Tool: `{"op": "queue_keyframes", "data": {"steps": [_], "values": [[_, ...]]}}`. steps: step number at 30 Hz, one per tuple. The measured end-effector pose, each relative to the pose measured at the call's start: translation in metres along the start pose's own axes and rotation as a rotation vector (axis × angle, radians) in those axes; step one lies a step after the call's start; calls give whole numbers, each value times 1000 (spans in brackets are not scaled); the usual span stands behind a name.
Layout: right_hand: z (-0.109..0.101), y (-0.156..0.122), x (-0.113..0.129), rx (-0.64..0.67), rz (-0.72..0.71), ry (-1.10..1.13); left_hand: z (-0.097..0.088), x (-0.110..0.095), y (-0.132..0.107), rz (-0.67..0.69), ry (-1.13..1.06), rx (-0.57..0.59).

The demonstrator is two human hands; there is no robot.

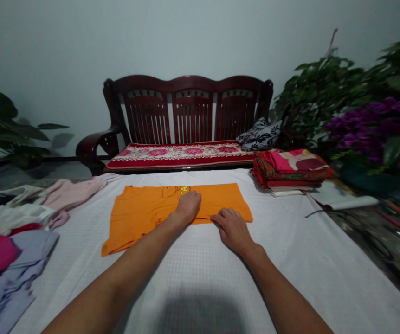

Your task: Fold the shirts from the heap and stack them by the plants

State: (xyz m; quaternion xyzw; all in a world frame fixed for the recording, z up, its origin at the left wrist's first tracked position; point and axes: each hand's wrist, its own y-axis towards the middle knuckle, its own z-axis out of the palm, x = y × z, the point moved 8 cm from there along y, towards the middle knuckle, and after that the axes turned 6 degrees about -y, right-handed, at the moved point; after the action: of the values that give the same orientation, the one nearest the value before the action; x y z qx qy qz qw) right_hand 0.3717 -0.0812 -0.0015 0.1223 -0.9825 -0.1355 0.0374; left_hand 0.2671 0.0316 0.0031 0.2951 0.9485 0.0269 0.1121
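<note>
An orange T-shirt (133, 213) lies folded into a long flat shape on the white cloth, with a printed drawing and yellow letters on its upper side. My left hand (189, 207) is on the middle of the shirt, fingers curled down and closed on the fabric, partly covering the print. At the shirt's near edge, toward its right end, my right hand (233, 226) pinches the hem between thumb and fingers. The shirt's left end spreads wider, with its lower layers showing.
Loose clothes, among them a pink garment (73, 192) and a lavender one (29, 255), lie at the left. A folded red stack (287, 171) stands at the back right. Behind are a wooden bench (191, 111), plants (328, 88) and purple flowers (377, 120). Cables lie on the right.
</note>
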Motion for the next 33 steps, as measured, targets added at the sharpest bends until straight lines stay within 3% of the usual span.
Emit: {"op": "queue_keyframes", "data": {"steps": [8,13,18,21,28,33], "values": [[2,0,-6,-21,-30,69,-2,9,-16,53,-51,-74],[3,-1,-11,-34,-15,106,0,-17,-66,274,-238,-118],[2,14,-25,7,151,215,17,-28,-101,303,-216,-89],[-1,36,-28,3,228,255,20,-29,-104,304,-220,-96],[23,88,-6,173,76,213,16,-29,-104,306,-260,-112],[17,100,-12,55,180,80,14,-33,-106,348,-258,-103]]}}
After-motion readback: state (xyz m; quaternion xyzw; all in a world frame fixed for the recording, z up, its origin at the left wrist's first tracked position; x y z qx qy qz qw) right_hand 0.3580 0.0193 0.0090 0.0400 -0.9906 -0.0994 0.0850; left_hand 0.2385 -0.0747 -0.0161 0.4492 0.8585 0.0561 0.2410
